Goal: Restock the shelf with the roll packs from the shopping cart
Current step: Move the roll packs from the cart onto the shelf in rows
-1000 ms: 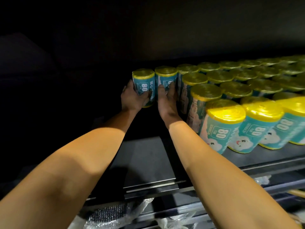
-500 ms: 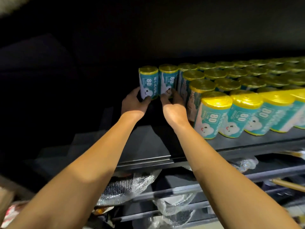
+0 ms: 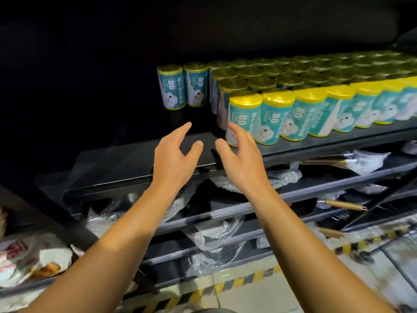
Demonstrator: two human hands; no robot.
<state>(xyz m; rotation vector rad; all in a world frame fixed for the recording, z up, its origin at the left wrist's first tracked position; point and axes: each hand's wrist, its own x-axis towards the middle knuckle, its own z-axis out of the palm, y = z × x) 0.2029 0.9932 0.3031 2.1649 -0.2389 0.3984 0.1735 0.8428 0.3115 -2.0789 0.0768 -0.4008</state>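
The dark shelf [image 3: 126,161] crosses the frame's middle, its right half packed with upright teal, yellow-capped roll packs [image 3: 316,105]. Two more roll packs [image 3: 184,86] stand side by side at upper centre, left of that block. Below them my left hand [image 3: 173,159] and right hand [image 3: 242,159] hover, fingers spread, holding nothing.

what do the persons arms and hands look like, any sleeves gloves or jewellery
Both forearms are bare for their whole visible length, with no sleeve in view. The left hand and right hand wear no gloves, and no watch, bracelet or ring shows on either.
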